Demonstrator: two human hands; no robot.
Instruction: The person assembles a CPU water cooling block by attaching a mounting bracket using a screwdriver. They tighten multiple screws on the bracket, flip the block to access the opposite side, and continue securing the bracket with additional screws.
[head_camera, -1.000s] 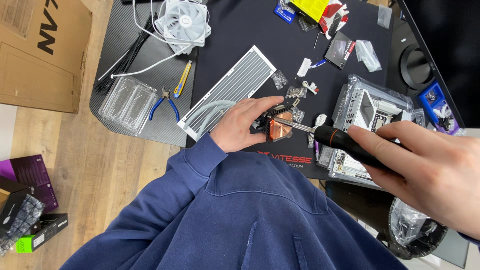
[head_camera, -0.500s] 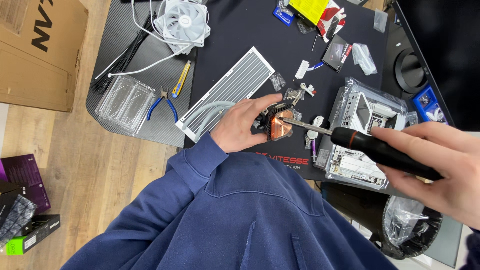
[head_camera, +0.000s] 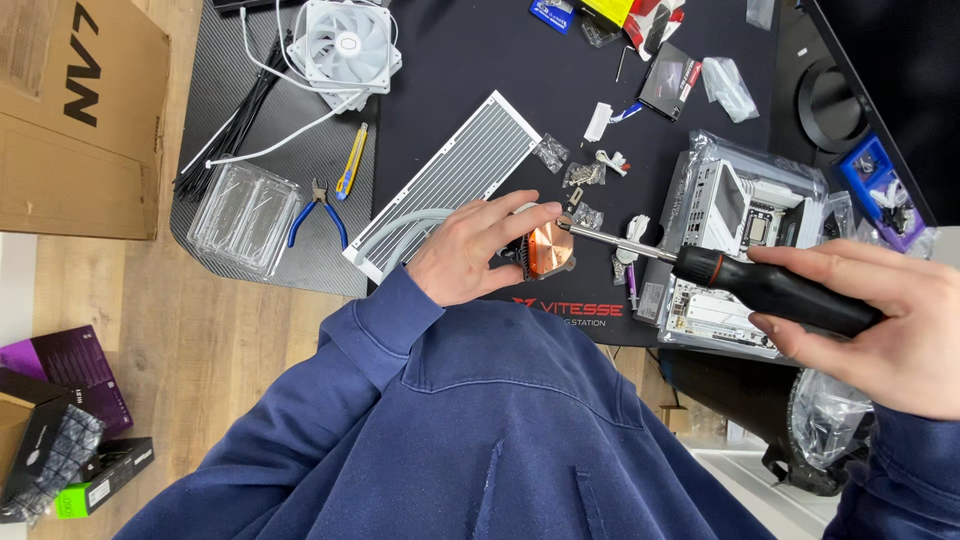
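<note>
Brown cardboard box (head_camera: 70, 120) top-left (purple box (head_camera: 65, 365) below)

left hand (head_camera: 470, 250): fingers curled, grip closed | right hand (head_camera: 880, 320): grip closed

The left hand (head_camera: 470, 250) hides most of the copper-faced pump block (head_camera: 548, 250).

The cooler pump block (head_camera: 545, 250) has a shiny polished copper base. Screwdriver (head_camera: 740, 285) is a bright steel shaft on a matt black rubbery handle with an orange collar. Radiator (head_camera: 445, 185) at 10 o'clock from it is white painted finned metal. Desk mat (head_camera: 480, 70) is matt black cloth; floor (head_camera: 170, 330) is wood-look plank.
</note>
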